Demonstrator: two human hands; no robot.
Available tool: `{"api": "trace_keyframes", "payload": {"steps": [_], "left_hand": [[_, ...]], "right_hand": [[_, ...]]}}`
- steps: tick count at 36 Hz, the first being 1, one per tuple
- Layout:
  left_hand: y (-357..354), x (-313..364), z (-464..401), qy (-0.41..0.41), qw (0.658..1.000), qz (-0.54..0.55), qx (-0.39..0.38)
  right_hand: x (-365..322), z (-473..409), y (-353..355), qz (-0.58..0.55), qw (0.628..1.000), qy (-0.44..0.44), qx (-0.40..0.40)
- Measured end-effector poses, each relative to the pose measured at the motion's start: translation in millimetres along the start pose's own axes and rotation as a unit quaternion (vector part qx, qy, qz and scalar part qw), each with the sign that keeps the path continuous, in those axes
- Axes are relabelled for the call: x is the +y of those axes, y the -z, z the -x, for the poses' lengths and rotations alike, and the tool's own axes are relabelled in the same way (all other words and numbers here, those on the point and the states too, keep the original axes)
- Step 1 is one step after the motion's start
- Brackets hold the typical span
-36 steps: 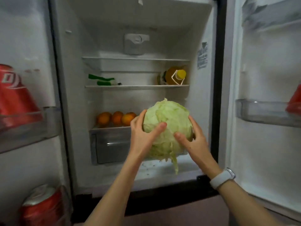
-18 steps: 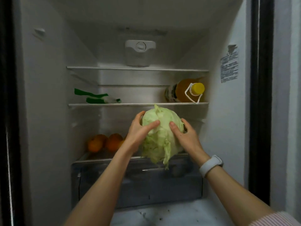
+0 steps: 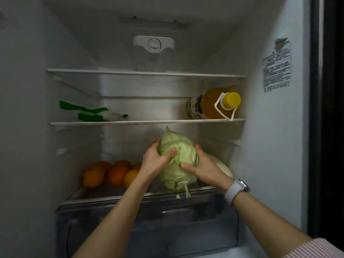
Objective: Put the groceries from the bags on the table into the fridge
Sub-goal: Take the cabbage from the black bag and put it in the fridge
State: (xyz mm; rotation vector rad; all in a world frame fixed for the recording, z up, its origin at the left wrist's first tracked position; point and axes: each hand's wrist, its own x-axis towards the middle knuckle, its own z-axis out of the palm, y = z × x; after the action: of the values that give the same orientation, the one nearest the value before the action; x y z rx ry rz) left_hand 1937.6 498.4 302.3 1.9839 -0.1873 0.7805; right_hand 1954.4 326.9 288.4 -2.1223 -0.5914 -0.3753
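While both arms reach into the fridge (image 3: 279, 146), the left hand (image 3: 155, 162) and the right hand (image 3: 204, 169) hold the cabbage (image 3: 178, 161) between them, one on each side. The fingers (image 3: 172, 151) are curled and pressing on the leaves, so both hands are gripping it. A white watch (image 3: 236, 189) sits on the right wrist. Just below the hands is the dark drawer (image 3: 149, 229) at the bottom. The cabbage is over the front of the low shelf (image 3: 104, 194) above that drawer, and I cannot tell if it is resting there yet. Some loose leaves hang down over the edge. To the left on the same shelf are the oranges (image 3: 111, 174), near but not touching the cabbage. Something pale and round (image 3: 223, 168) sits just behind the right hand. To do this step well, I think the cabbage should be slid further back into the gap between the oranges and the pale thing, set down flat so it cannot roll, and only then let go. Higher up, a green and white pack (image 3: 93, 113) and a bottle (image 3: 212, 104) with a yellow cap lie on the middle shelf.
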Motion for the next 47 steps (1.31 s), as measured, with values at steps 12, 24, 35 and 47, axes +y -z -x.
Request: {"api": "trace_keyframes", "payload": {"steps": [12,24,35,47], "left_hand": [[-1,-31,25,-0.091,0.975,-0.195,-0.061],[0,-30,-23,-0.123,0.947,-0.253,-0.157],[-7,-39,-26,-0.092,0.926,-0.336,-0.144],[-8,-13,34,-0.078,0.939,-0.335,0.004]], "right_hand": [[6,16,5,0.187,0.978,0.090,-0.015],[21,1,-28,0.125,0.989,0.024,0.070],[25,-19,-36,0.221,0.972,-0.010,0.079],[17,27,-17,0.208,0.969,0.029,0.126]]}}
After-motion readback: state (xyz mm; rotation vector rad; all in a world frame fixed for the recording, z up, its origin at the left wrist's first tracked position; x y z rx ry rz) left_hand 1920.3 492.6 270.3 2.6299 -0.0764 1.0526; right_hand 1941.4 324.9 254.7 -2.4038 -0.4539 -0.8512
